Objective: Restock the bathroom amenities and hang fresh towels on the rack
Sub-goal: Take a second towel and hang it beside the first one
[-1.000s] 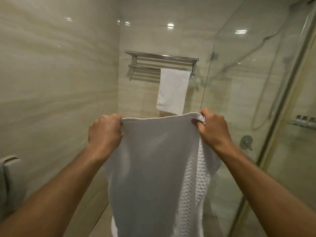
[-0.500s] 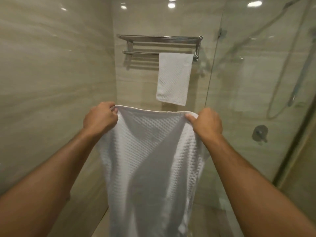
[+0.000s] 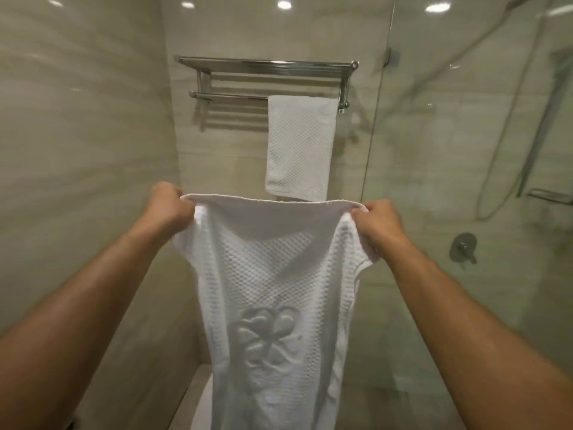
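One waffle towel [image 3: 276, 290] is held spread, clamped by left hand [image 3: 169, 206] and right hand [image 3: 376, 223]; one hand towel [image 3: 300, 147] is hung on one chrome rack [image 3: 266, 65]

Rack [image 3: 266, 65] on back wall, small towel [image 3: 299, 147] hanging on its lower bar, right end; big towel [image 3: 273, 290] in front, below; glass panel [image 3: 449, 150] at right
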Motion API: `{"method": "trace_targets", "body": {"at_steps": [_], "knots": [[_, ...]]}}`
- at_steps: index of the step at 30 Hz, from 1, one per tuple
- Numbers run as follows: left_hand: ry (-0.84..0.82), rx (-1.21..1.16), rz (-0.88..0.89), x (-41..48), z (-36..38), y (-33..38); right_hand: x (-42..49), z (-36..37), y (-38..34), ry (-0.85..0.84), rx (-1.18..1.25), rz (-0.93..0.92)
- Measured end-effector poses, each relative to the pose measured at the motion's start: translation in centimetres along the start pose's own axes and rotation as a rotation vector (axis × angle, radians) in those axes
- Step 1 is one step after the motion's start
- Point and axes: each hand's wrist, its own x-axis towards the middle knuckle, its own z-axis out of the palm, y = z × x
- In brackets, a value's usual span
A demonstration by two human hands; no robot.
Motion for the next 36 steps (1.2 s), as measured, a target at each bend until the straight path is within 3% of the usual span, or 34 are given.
{"method": "trace_targets", "body": {"at_steps": [5, 9, 11, 14, 17, 21, 24, 28, 31, 33, 35, 36], "knots": [[0.073, 0.233, 0.186, 4.1, 1.0, -1.4, 3.5, 1.7, -0.6, 0.110, -0.405, -0.227], [0.171, 0.255, 0.276, 7.6, 1.8, -2.1, 6.1, 2.6, -1.7, 0.172, -0.457, -0.197], [0.175, 0.245, 0.242, 9.2, 2.1, -1.9, 7.7, 3.2, -2.2, 0.155, -0.347, -0.117], [0.142, 0.151, 0.115, 11.4, 2.5, -1.4, 9.9, 4.4, -2.8, 0.111, 0.002, -0.068], [0.057, -0.043, 0.058, 13.8, 3.8, -1.5, 11.4, 5.9, -3.4, 0.087, 0.328, -0.130], [-0.015, -0.354, 0.026, 16.0, 6.0, -1.1, 13.2, 8.3, -5.4, -0.116, 0.682, -0.189], [0.011, -0.489, 0.001, 17.1, 7.6, 0.5, 14.3, 9.7, -7.4, -0.290, 0.787, -0.177], [0.050, -0.461, 0.035, 19.3, 10.4, 2.9, 17.3, 11.4, -9.4, -0.473, 0.791, -0.256], [-0.002, -0.523, 0.072, 21.1, 12.7, 4.6, 20.4, 12.6, -10.1, -0.659, 0.630, -0.416], [-0.077, -0.470, 0.125, 21.9, 13.9, 5.3, 21.9, 13.2, -10.6, -0.725, 0.243, -0.656], [-0.141, -0.414, 0.161, 22.3, 15.0, 5.5, 23.1, 14.5, -11.2, -0.662, -0.127, -0.870], [-0.174, -0.438, 0.170, 22.5, 15.4, 5.6, 23.5, 15.1, -11.4, -0.588, -0.201, -0.929]]}}
